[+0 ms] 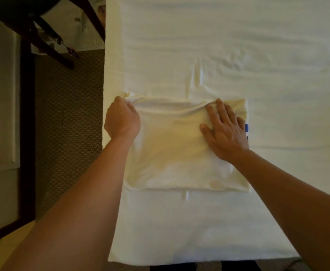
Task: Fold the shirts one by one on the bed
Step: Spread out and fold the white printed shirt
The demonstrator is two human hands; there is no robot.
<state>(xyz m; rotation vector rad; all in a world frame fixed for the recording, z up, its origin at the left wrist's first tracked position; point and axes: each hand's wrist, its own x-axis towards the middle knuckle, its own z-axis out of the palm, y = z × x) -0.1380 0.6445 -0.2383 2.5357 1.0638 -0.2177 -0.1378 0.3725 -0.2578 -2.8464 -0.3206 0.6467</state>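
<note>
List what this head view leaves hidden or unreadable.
- Blue print on the folded cream shirt: mostly covered by the right hand.
- Left hand fingertips: curled out of sight around the shirt's corner.
- Dark wooden furniture: cut by the top edge.

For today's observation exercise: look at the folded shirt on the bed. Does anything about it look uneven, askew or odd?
Mostly neat. The shirt lies as a rectangle, but its far edge is bunched into a ridge between the left hand, gripping the corner, and the flat right hand. A blue patch peeks out at its right edge.
</note>
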